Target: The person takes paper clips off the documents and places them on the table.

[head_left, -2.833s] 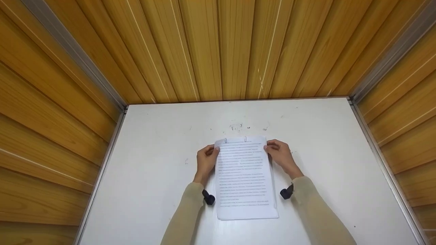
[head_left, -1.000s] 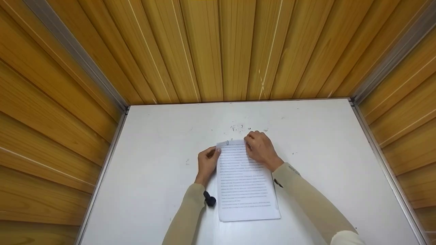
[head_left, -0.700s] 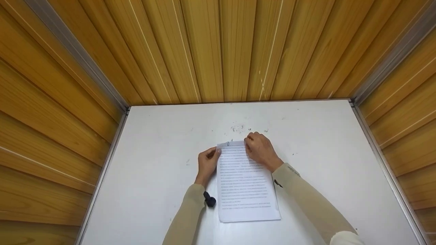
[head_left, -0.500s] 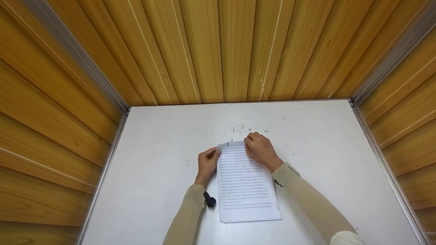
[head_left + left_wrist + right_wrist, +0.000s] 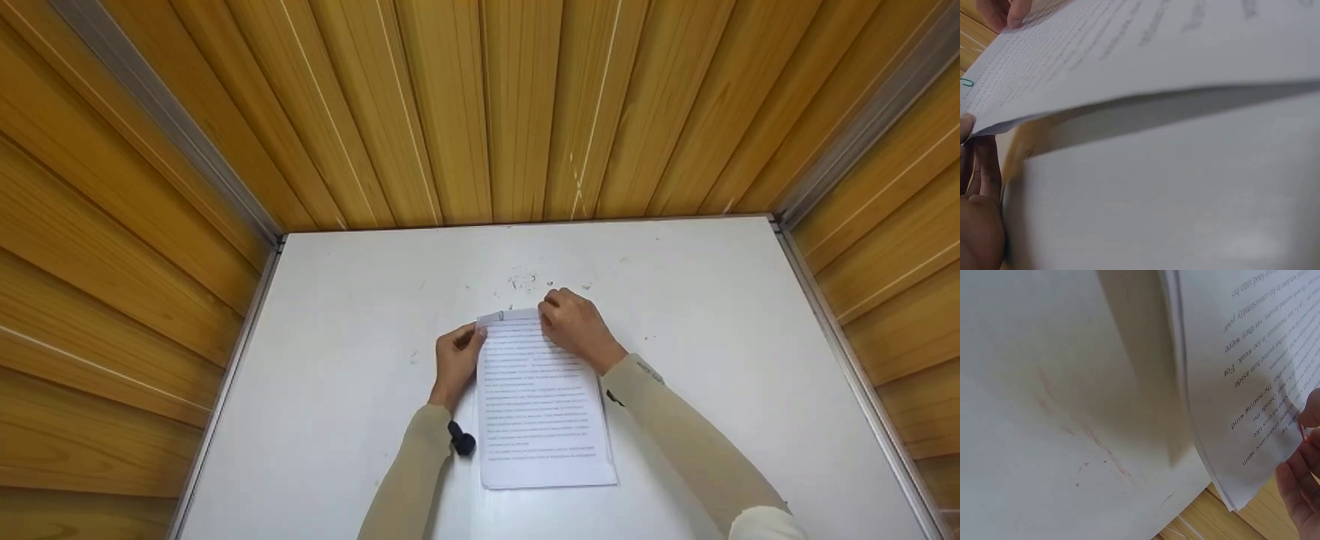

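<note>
The left hand (image 5: 456,364) has the printed stack (image 5: 536,412) pinched by its upper left side, that edge raised off the white surface (image 5: 352,322), while the right hand (image 5: 576,324), its grip closed to a pinch, seems to be working the reddish clip (image 5: 1302,433) at the top. From here I can't tell on from off; either way the next move calls for steady sheets and a straight slide, sparing the green clip (image 5: 967,82).
</note>
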Demonstrator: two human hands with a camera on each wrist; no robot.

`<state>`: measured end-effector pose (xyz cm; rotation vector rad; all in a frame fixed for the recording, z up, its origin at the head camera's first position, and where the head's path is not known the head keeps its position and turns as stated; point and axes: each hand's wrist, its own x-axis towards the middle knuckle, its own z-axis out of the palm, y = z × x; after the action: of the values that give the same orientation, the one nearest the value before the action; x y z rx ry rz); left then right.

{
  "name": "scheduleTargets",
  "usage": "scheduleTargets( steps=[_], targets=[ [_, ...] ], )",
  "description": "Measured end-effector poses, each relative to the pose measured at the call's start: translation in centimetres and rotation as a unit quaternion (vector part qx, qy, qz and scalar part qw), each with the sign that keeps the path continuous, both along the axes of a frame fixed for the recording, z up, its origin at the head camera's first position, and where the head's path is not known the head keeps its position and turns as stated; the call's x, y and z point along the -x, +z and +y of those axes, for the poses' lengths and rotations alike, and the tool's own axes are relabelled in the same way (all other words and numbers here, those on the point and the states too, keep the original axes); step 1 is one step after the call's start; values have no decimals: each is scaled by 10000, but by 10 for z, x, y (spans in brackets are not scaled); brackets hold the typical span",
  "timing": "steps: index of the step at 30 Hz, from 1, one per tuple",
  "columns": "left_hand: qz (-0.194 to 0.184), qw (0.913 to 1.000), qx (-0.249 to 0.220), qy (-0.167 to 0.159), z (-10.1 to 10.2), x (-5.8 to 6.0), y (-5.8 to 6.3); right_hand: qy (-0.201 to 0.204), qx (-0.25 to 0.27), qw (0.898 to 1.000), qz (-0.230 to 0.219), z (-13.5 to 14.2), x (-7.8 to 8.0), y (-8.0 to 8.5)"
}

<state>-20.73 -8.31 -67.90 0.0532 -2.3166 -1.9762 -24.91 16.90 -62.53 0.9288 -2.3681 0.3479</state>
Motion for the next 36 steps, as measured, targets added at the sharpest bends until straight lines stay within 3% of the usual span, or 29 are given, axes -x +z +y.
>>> scheduleTargets(
  steps=[11, 14, 17, 20, 23, 28, 31, 36],
  targets=[
    [15, 9999, 154, 72, 1, 0, -3, 6, 100, 9999, -65, 4, 0, 1],
    [-20, 9998, 156, 74, 1, 0, -3, -180, 186, 9993, -288, 7, -1, -1],
    [-43, 9999, 145, 66, 1, -1, -2, -355, 381, 9952, -825, 11, -1, -2],
    [-99, 9998, 116, 84, 1, -1, -1, -451, 806, 9815, -1677, 13, -1, 0],
    [-120, 9998, 83, 98, 1, -1, -1, -537, 1360, 9564, -2530, 14, -1, 4],
    [-57, 10000, 25, 17, 0, -1, -2, -556, 1987, 9209, -3309, 14, 0, 9],
    [-59, 10000, -1, -13, 0, -1, -3, -565, 2140, 9114, -3468, 14, 0, 10],
    [-98, 9999, -22, 1, 0, -1, -4, -569, 2224, 9066, -3542, 14, 0, 8]
  ],
)
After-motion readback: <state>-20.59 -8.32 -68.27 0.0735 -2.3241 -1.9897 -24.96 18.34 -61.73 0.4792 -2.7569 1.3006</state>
